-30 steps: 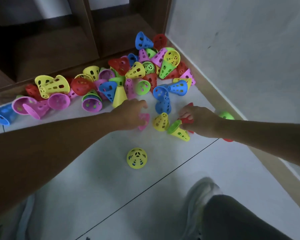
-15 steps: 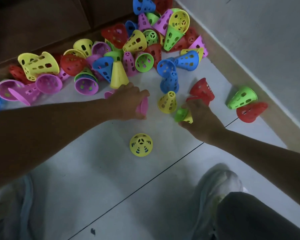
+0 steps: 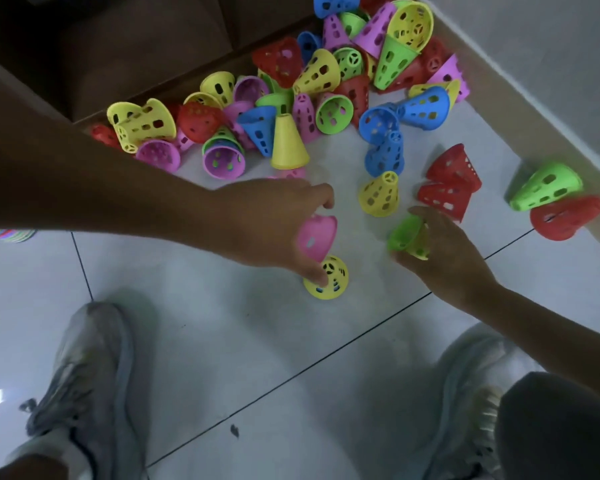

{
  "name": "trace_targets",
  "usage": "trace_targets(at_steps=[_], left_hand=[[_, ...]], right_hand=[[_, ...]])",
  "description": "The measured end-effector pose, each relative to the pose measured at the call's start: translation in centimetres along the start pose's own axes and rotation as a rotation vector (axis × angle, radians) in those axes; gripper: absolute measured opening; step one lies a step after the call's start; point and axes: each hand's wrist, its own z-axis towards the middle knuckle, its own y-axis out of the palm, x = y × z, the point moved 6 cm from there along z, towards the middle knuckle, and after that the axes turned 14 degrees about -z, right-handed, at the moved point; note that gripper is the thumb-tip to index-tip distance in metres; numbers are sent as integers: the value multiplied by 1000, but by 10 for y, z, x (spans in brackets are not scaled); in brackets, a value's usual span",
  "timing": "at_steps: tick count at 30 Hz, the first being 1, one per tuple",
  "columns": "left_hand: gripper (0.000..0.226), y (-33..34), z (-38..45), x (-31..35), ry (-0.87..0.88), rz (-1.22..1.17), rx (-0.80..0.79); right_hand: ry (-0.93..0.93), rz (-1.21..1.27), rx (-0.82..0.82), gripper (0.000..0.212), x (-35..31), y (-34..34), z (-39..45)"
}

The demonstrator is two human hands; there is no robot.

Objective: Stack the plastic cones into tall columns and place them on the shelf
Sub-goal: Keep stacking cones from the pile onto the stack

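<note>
My left hand (image 3: 274, 226) grips a pink cone (image 3: 317, 237) and holds it just above an upright yellow cone (image 3: 329, 280) on the floor; a finger touches that yellow cone. My right hand (image 3: 444, 251) holds a green cone nested on a yellow one (image 3: 407, 237), lying sideways. A loose pile of perforated cones (image 3: 291, 98) in several colours lies along the dark wooden shelf's base (image 3: 136, 46). Another yellow cone (image 3: 380, 194) stands between my hands and the pile.
Two red cones (image 3: 447, 185) lie right of the standing yellow one. A green cone (image 3: 544, 187) and a red cone (image 3: 568, 214) lie against the skirting at the right. My two grey shoes (image 3: 84, 375) stand on the white tiles below. A coloured stack (image 3: 7, 233) peeks in at the left edge.
My left hand carried the pink cone back from the pile to over the lone yellow cone. My right hand lifted the green-and-yellow pair slightly toward me. The view tilted down.
</note>
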Motion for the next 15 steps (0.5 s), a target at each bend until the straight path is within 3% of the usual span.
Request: trace_targets(at_steps=[3,9,15], left_hand=[[84,18,-6,4,-23,-66,27],[62,46,-3,-7,-9,-65,42],[54,64,14,-15,69,-73,202]], right_hand=[[75,210,24,79,-11,-1,-13],[146,437,96,72,-35,-9,-46],[154,486,116,71,-48,-7,-70]])
